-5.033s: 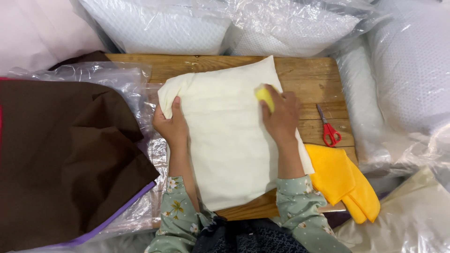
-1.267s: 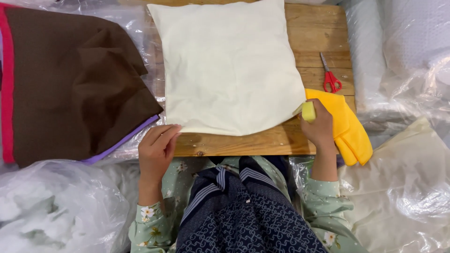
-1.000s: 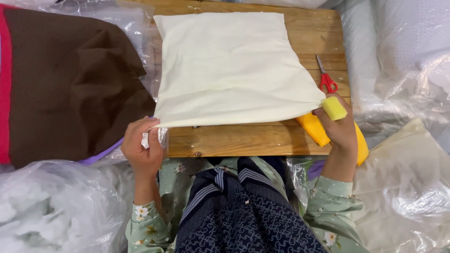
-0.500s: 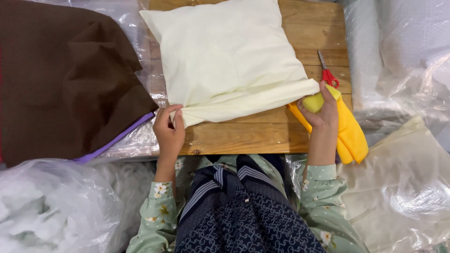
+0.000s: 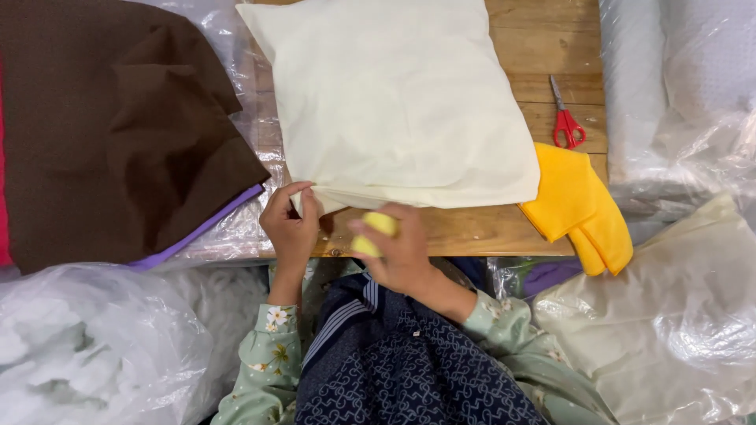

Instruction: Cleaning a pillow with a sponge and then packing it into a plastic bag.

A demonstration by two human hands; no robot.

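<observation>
Currently we are pinching the cream cushion's (image 5: 394,102) near corner with our left hand (image 5: 290,224); right hand (image 5: 398,248) gripping a yellow lump (image 5: 376,230); cushion already stuffed, corner seemingly unfinished.

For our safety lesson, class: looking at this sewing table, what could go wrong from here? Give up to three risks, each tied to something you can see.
1. The scissors lie loose beside the cream pillow; shifting the pillow could knock them, or a hand might catch them.
2. The yellow cloth overhangs the table edge and may slide off.
3. The left hand pinches only one pillow corner, while the right hand is busy with a small yellow object, so the grip may slip.
</observation>
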